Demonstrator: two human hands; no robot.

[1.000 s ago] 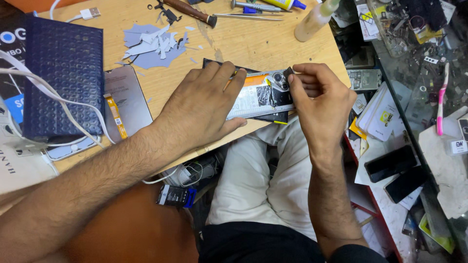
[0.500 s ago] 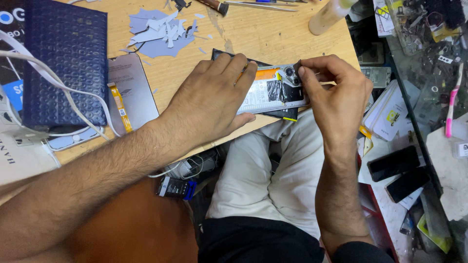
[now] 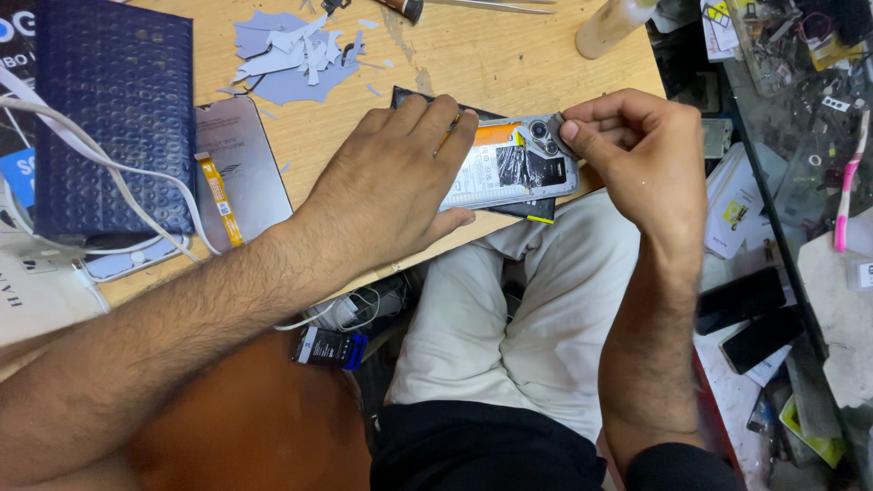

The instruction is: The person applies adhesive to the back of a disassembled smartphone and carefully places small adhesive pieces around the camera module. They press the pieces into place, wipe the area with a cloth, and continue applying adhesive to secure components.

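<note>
Opened phone (image 3: 514,164): back off, innards up, on dark mat (image 3: 509,207) at table's (image 3: 509,64) near edge, camera end overhanging toward lap.
Left hand (image 3: 391,186): flat, fingers spread, pressing phone down, likely to steady it.
Right hand (image 3: 632,145): fingertips pinched on small grey piece (image 3: 556,135) at camera corner.
Beyond: grey scraps (image 3: 286,59), blue padded pouch (image 3: 114,114), white cable (image 3: 109,173), bottle (image 3: 611,25).
Room: bare wood behind phone; right side crowded by cluttered shelf (image 3: 782,55).

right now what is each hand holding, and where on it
The left hand presses flat on the opened phone, covering its left part. The right hand pinches a small grey piece at the phone's camera corner.
</note>
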